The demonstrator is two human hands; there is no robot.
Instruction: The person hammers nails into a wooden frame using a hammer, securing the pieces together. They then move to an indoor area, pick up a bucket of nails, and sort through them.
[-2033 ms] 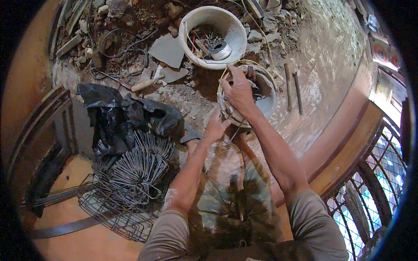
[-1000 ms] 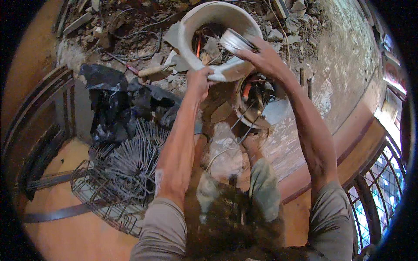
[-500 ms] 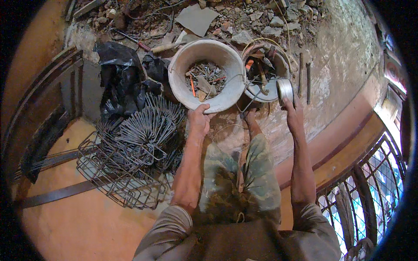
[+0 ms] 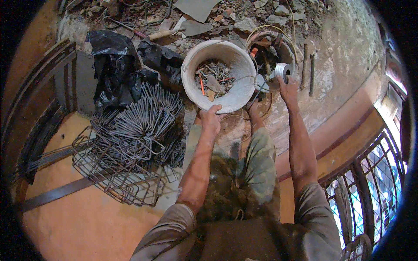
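My left hand (image 4: pixel 211 121) grips the near rim of a whitish bucket (image 4: pixel 247 71), thumb over the edge. Loose nails (image 4: pixel 217 71), flat broken bits and thin orange pieces lie inside it. In my right hand (image 4: pixel 287 90) is a white spool (image 4: pixel 280 69), its dark round core turned to the right; I cannot make out what is wound on it. The spool is in front of a second bucket (image 4: pixel 292 58), which stands just right of the first and holds orange and dark items, partly hidden by the spool and my hand.
Bent steel stirrups (image 4: pixel 141 124) are heaped at the left, beside black plastic sheeting (image 4: pixel 112 65). A trowel (image 4: pixel 196 28) rests near the rubble (image 4: pixel 244 17) beyond the buckets. Two short rods (image 4: pixel 311 74) lie to the right. A metal grille (image 4: pixel 370 187) stands at lower right.
The whitish bucket has shifted right, uncovering the trowel blade and closing on the second bucket. My right hand has brought the spool inward and turned it, so its dark core shows.
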